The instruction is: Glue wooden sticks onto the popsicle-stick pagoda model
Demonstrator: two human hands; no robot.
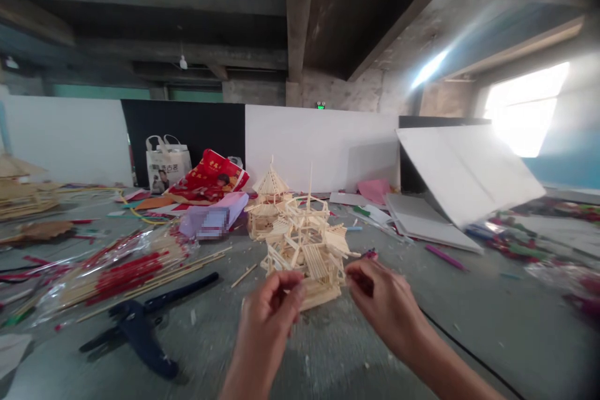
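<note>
Head camera looks forward, near the table [469, 325].

left hand [269, 312]: raised, fingers curled, fingertips [291, 292] pinched at the near left edge of the stick model [307, 250].
right hand [382, 303]: fingers [359, 275] bent, touching the model's right side.
stick model: pale wooden sticks, tiered, standing on the grey table [469, 325] between both sets of fingers.
second stick model [268, 200]: pointed roof, just beyond the first, away from the fingers.
glue gun [140, 325]: dark blue, lying well left of the left fingertips.
stick bundles [126, 272]: red and plain, in clear wrap, beyond the glue gun.
black cable [469, 353]: runs just right of the right wrist.
</note>
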